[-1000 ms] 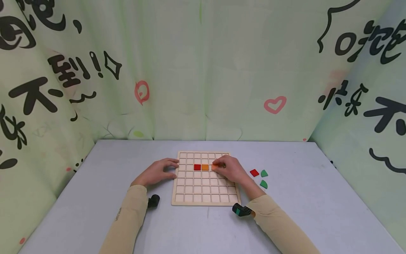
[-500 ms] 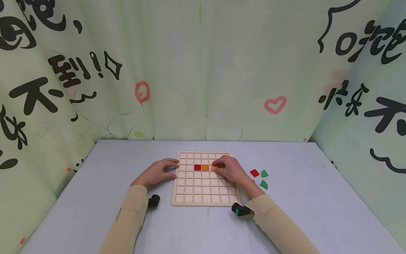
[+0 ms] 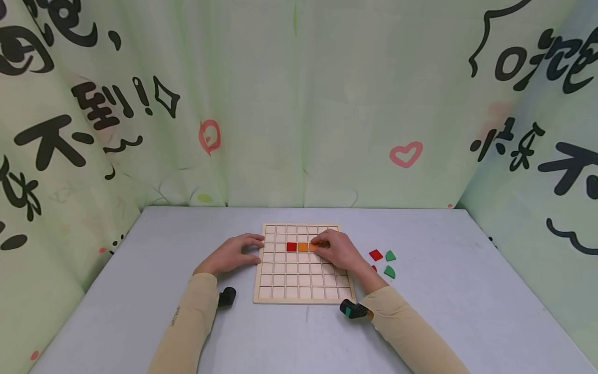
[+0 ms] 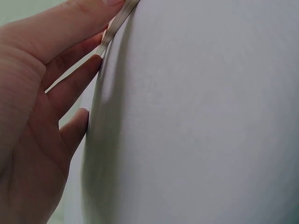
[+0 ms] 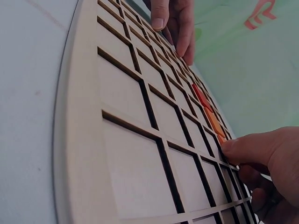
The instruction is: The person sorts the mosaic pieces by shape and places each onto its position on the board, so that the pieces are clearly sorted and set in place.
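Note:
A wooden grid board (image 3: 304, 300) with square cells lies on the table. In one row sit a red square tile (image 3: 291, 246) and an orange square tile (image 3: 302, 246), side by side. My right hand (image 3: 337, 249) pinches another orange tile (image 3: 313, 248) at the cell just right of them. The right wrist view shows my thumb on this orange tile (image 5: 221, 139); its full shape is covered. My left hand (image 3: 232, 253) rests at the board's left edge, thumb and fingers spread along it. In the left wrist view, that hand's fingertips touch the rim (image 4: 117, 25).
Right of the board lie a red tile (image 3: 376, 255), a green piece (image 3: 390, 255) and another green piece (image 3: 390, 271), both with a curved side. A red piece (image 3: 374, 268) shows partly behind my right wrist. A printed curtain (image 3: 303, 104) surrounds the table (image 3: 444, 291).
My right hand has shifted slightly left, bringing its orange tile up beside the other orange one. More of the red piece near my right wrist shows. My left hand stays put.

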`<state>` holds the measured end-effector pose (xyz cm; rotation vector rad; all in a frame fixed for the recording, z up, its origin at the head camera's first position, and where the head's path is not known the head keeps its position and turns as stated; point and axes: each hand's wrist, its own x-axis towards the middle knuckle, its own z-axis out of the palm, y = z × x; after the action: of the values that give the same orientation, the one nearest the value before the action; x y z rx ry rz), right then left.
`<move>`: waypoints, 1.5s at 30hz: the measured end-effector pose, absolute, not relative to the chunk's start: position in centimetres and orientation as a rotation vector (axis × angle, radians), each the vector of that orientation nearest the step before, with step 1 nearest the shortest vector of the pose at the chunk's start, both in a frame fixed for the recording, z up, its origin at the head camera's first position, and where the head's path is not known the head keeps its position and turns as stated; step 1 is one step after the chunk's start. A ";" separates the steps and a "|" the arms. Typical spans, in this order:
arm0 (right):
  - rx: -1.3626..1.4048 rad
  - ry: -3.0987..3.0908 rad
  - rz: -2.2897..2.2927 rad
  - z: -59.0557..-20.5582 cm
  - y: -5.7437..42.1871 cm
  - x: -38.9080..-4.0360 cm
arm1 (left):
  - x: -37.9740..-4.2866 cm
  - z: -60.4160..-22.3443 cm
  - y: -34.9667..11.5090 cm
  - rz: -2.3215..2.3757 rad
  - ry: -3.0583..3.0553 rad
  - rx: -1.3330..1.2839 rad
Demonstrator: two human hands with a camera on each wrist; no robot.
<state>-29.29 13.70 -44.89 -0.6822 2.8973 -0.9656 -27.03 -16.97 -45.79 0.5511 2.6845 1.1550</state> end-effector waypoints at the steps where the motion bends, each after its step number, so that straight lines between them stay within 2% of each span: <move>1: -0.678 2.898 -0.965 -44.9 13.7 -29.3 | -27.0 -45.8 -17.0 1.155 2.687 0.557; 45: -0.619 2.919 -0.970 -45.2 13.9 -29.5 | -27.0 -45.9 -17.0 1.156 2.688 0.540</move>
<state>-29.48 13.93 -45.15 -0.6187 2.9191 -0.9701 -27.03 -17.01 -45.93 0.5403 2.6885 1.1556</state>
